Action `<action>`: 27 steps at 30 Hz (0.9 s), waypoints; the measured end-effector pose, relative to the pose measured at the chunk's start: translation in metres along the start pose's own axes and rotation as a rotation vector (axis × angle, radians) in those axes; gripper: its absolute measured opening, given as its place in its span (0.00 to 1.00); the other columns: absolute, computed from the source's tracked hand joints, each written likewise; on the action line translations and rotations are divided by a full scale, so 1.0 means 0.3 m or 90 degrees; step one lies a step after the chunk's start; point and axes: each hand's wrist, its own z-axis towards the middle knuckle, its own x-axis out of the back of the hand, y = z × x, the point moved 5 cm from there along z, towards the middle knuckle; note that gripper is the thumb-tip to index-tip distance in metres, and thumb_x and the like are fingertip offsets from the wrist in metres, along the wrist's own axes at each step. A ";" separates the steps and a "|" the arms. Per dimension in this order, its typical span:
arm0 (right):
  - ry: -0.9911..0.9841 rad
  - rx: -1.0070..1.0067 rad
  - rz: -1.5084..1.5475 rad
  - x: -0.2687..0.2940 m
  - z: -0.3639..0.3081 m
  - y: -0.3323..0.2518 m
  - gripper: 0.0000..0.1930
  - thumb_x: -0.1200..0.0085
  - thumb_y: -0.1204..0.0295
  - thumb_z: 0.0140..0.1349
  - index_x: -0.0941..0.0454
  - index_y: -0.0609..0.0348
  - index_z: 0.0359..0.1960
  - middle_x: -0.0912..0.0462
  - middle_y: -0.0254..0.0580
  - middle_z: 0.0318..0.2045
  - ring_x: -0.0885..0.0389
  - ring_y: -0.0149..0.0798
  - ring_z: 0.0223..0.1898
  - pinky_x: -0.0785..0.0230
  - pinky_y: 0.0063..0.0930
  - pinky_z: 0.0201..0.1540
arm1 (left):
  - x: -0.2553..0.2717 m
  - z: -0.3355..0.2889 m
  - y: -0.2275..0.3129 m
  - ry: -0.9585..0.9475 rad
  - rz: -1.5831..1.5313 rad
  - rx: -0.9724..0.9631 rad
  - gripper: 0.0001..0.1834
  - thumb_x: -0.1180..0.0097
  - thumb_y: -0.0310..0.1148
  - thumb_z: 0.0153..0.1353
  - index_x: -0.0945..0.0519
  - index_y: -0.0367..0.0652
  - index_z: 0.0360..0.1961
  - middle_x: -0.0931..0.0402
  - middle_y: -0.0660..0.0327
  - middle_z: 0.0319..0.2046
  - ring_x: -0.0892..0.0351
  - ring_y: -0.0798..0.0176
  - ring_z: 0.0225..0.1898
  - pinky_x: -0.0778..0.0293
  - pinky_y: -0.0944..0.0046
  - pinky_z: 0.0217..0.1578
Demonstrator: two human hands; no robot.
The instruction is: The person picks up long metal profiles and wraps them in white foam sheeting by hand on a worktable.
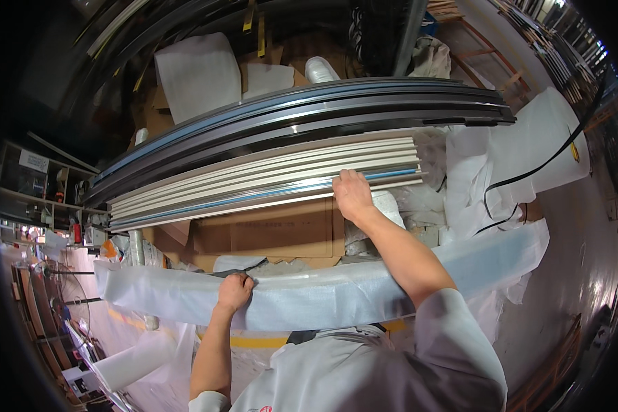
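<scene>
Across the front of the bench, a long foam-wrapped profile (pixel 336 295) lies with its long axis running left to right; the left hand (pixel 235 291) is closed, pinching the wrap at its top edge. Behind it, the right hand (pixel 353 194) curls loosely over the near rail of a stack of pale profiles (pixel 268 182), which point the same way. My judgement: the wrap goes on best pulled taut and smoothed along that axis, with both hands well apart.
</scene>
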 end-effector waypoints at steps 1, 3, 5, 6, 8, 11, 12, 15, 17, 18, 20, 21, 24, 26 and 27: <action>-0.014 0.017 0.008 0.012 -0.015 -0.006 0.07 0.45 0.76 0.57 0.16 0.57 0.36 0.19 0.44 0.42 0.22 0.46 0.50 0.31 0.39 0.56 | -0.004 0.001 -0.002 0.009 0.006 -0.010 0.20 0.48 0.41 0.66 0.18 0.32 0.29 0.20 0.38 0.29 0.17 0.40 0.34 0.24 0.46 0.41; -0.048 0.054 0.032 0.036 -0.055 -0.040 0.07 0.45 0.77 0.56 0.16 0.55 0.34 0.19 0.43 0.41 0.21 0.46 0.49 0.31 0.39 0.55 | -0.044 0.032 -0.091 0.007 -0.186 0.059 0.18 0.48 0.38 0.65 0.19 0.31 0.28 0.21 0.46 0.24 0.20 0.52 0.28 0.26 0.52 0.35; -0.023 0.087 0.037 0.064 -0.101 -0.078 0.06 0.44 0.76 0.55 0.16 0.55 0.32 0.19 0.43 0.38 0.20 0.46 0.46 0.28 0.41 0.51 | 0.001 0.040 -0.101 0.064 -0.438 0.147 0.17 0.49 0.34 0.64 0.22 0.32 0.23 0.27 0.62 0.19 0.34 0.71 0.24 0.35 0.63 0.26; -0.009 0.108 0.041 0.069 -0.119 -0.094 0.05 0.44 0.76 0.55 0.16 0.55 0.31 0.18 0.44 0.37 0.19 0.47 0.45 0.27 0.41 0.49 | -0.024 0.091 -0.199 0.121 -0.567 0.148 0.16 0.49 0.34 0.64 0.20 0.36 0.23 0.26 0.67 0.21 0.35 0.72 0.22 0.39 0.67 0.24; 0.000 0.071 0.026 0.056 -0.128 -0.074 0.03 0.43 0.74 0.54 0.17 0.55 0.28 0.18 0.46 0.34 0.17 0.49 0.39 0.24 0.44 0.43 | 0.114 0.140 -0.159 0.144 -0.794 0.263 0.16 0.48 0.38 0.68 0.20 0.38 0.27 0.26 0.62 0.23 0.29 0.68 0.25 0.34 0.68 0.25; -0.006 0.038 0.037 0.079 -0.141 -0.074 0.08 0.35 0.68 0.56 0.18 0.58 0.31 0.18 0.50 0.35 0.18 0.54 0.42 0.24 0.49 0.45 | 0.220 0.234 -0.312 0.277 -0.926 0.384 0.16 0.43 0.44 0.68 0.23 0.39 0.38 0.23 0.59 0.25 0.23 0.65 0.23 0.24 0.64 0.25; -0.023 0.011 0.015 0.074 -0.164 -0.059 0.11 0.33 0.66 0.56 0.19 0.58 0.35 0.19 0.50 0.37 0.19 0.55 0.44 0.26 0.50 0.48 | 0.222 0.289 -0.413 0.270 -0.953 0.370 0.21 0.41 0.48 0.67 0.25 0.39 0.41 0.21 0.56 0.29 0.19 0.59 0.27 0.17 0.59 0.29; -0.052 0.003 -0.033 0.069 -0.220 -0.071 0.14 0.32 0.66 0.56 0.21 0.60 0.37 0.22 0.52 0.41 0.24 0.58 0.48 0.29 0.50 0.50 | 0.250 0.391 -0.649 0.401 -0.951 0.439 0.22 0.40 0.50 0.66 0.25 0.40 0.40 0.26 0.57 0.27 0.25 0.60 0.25 0.25 0.57 0.26; -0.086 0.009 -0.061 0.087 -0.230 -0.112 0.15 0.31 0.66 0.55 0.21 0.60 0.37 0.23 0.51 0.41 0.24 0.57 0.48 0.30 0.50 0.51 | 0.284 0.444 -0.756 0.464 -0.911 0.512 0.25 0.39 0.51 0.65 0.23 0.36 0.45 0.23 0.54 0.34 0.24 0.57 0.29 0.25 0.53 0.27; -0.102 0.006 -0.072 0.080 -0.221 -0.127 0.15 0.30 0.66 0.55 0.21 0.60 0.37 0.23 0.51 0.42 0.25 0.57 0.48 0.30 0.50 0.51 | 0.310 0.467 -0.796 0.512 -0.883 0.550 0.27 0.38 0.51 0.64 0.22 0.33 0.47 0.22 0.53 0.37 0.23 0.56 0.31 0.24 0.50 0.27; -0.090 -0.003 -0.080 0.066 -0.210 -0.103 0.14 0.32 0.67 0.55 0.22 0.60 0.37 0.24 0.54 0.39 0.24 0.57 0.46 0.30 0.52 0.50 | 0.293 0.558 -0.810 0.520 -0.888 0.537 0.33 0.35 0.51 0.62 0.23 0.32 0.56 0.22 0.49 0.47 0.22 0.52 0.40 0.22 0.43 0.34; -0.073 -0.006 -0.073 0.023 -0.193 -0.076 0.12 0.34 0.68 0.55 0.22 0.59 0.36 0.23 0.54 0.38 0.23 0.57 0.46 0.30 0.53 0.49 | 0.301 0.600 -0.832 0.487 -0.922 0.483 0.37 0.33 0.50 0.62 0.26 0.33 0.62 0.23 0.46 0.53 0.22 0.49 0.47 0.20 0.39 0.41; 0.078 -0.005 -0.069 0.094 -0.258 -0.008 0.04 0.43 0.73 0.58 0.22 0.59 0.31 0.22 0.53 0.36 0.21 0.58 0.43 0.29 0.55 0.44 | 0.210 0.736 -0.772 0.318 -1.118 0.400 0.41 0.33 0.40 0.62 0.37 0.38 0.72 0.38 0.39 0.69 0.35 0.36 0.67 0.34 0.25 0.63; 0.057 0.045 -0.011 0.047 -0.202 -0.017 0.06 0.43 0.70 0.59 0.22 0.59 0.29 0.21 0.51 0.33 0.20 0.57 0.41 0.27 0.52 0.43 | 0.180 0.779 -0.989 0.313 -1.149 0.340 0.35 0.40 0.38 0.66 0.34 0.37 0.71 0.38 0.40 0.69 0.35 0.36 0.68 0.33 0.27 0.63; 0.041 0.079 -0.010 0.033 -0.145 -0.030 0.05 0.44 0.70 0.58 0.22 0.58 0.29 0.21 0.50 0.32 0.20 0.55 0.41 0.26 0.49 0.44 | 0.183 0.790 -1.153 0.345 -1.232 0.330 0.30 0.45 0.37 0.69 0.33 0.37 0.69 0.39 0.41 0.70 0.35 0.37 0.68 0.33 0.26 0.63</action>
